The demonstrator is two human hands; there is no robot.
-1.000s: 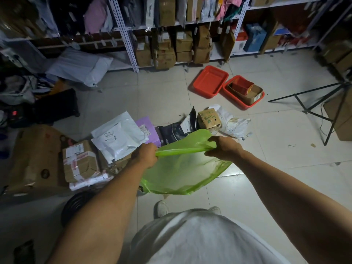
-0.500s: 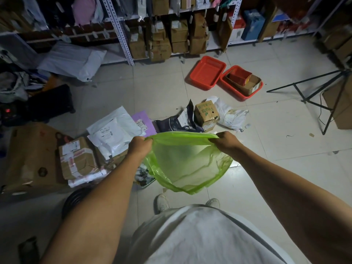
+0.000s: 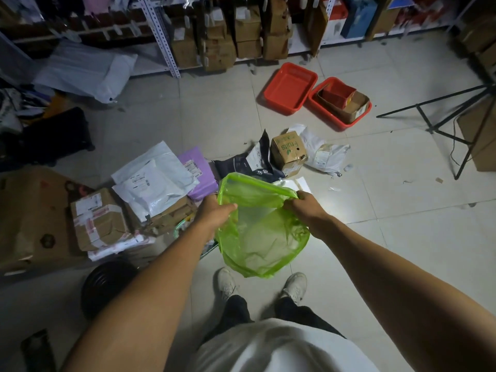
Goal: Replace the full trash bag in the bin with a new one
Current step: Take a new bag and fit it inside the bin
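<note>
A thin translucent green trash bag [image 3: 261, 237] hangs in front of me above the tiled floor, its mouth spread wide and facing up. My left hand [image 3: 214, 213] grips the near left part of the rim. My right hand [image 3: 303, 205] pinches the right part of the rim. The bag's bottom sags just above my white shoes. A dark round bin [image 3: 107, 285] stands on the floor at my lower left, partly behind my left forearm; what is inside it cannot be seen.
Parcels and mailers [image 3: 150, 189] are piled on the floor to the left of the bag. A small cardboard box [image 3: 288, 151] lies ahead. Two red trays [image 3: 290, 87] sit farther off. Shelving [image 3: 228, 36] lines the back. A black tripod [image 3: 456, 124] stands at right.
The bag's mouth went from pulled flat between my hands to spread open. The bag now hangs lower, and the camera has tilted down so my shoes show.
</note>
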